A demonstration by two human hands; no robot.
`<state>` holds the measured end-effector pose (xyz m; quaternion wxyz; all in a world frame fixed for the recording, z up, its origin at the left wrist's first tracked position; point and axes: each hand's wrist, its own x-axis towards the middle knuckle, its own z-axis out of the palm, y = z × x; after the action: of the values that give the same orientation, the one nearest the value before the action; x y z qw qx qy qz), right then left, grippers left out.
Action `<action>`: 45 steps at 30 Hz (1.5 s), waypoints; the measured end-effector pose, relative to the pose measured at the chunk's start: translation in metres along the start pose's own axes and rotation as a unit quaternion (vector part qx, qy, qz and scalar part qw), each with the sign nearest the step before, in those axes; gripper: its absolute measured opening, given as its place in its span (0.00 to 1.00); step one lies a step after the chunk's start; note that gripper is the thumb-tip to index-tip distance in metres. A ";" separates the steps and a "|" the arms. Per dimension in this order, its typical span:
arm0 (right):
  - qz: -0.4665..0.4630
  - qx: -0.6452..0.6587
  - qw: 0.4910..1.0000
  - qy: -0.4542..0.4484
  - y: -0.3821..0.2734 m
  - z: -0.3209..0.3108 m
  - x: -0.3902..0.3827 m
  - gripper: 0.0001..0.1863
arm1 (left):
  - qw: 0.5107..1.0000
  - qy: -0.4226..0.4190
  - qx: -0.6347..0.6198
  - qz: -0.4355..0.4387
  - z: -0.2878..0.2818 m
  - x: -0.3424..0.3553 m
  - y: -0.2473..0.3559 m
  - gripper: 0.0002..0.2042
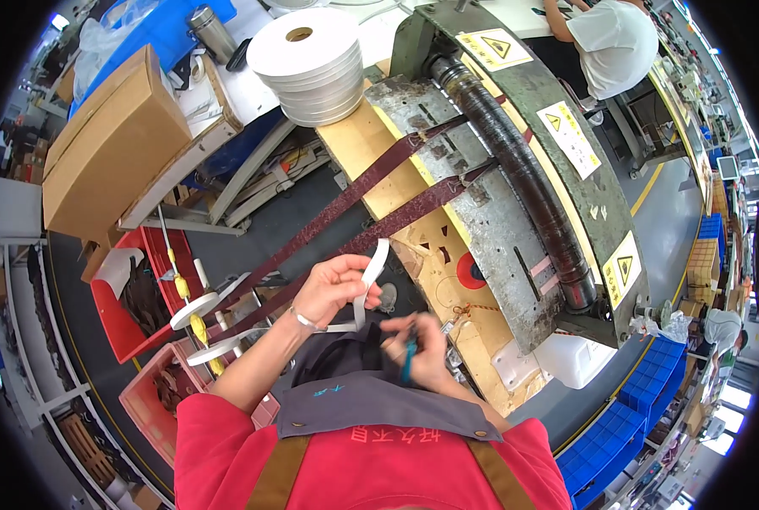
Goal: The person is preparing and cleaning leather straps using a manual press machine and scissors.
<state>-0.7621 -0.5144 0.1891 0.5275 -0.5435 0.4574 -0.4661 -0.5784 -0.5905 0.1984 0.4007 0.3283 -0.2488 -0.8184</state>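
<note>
My left hand point(335, 287) is closed on a white strip of flat tape point(374, 270), pinched between thumb and fingers. One end of the strip stands up above the fingers, while the rest hangs down in a loop toward my lap. Close by on the right, my right hand point(423, 347) is wrapped round a small teal-and-dark tool point(409, 355), blurred, so its kind is unclear. Two maroon bands point(354, 194) run past my left hand up to a machine's metal plate point(481, 229) and toward its dark roller point(515, 170).
A stack of white tape rolls point(304, 64) stands on the far table beside a steel flask point(212, 32) and a cardboard box point(116, 140). Red crates point(129, 293) and white reels point(195, 311) are at left. Blue bins point(596, 442) line the right; another person point(613, 47) works beyond the machine.
</note>
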 end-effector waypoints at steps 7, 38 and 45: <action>0.127 0.341 0.924 0.117 -0.027 0.002 0.055 0.19 | 0.984 -0.057 0.169 0.007 0.018 -0.014 0.003 0.10; -0.024 0.272 0.961 0.036 -0.063 -0.026 0.065 0.25 | 0.998 0.051 0.045 0.008 -0.030 -0.009 0.002 0.06; -0.062 0.160 0.982 0.074 -0.076 -0.050 0.045 0.27 | 0.388 0.111 0.905 -0.133 -0.168 -0.081 0.029 0.05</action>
<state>-0.8050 -0.5644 0.2663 0.5424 -0.4435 0.3804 -0.6037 -0.4025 -0.5643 0.1347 -0.2227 0.6141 -0.7493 -0.1094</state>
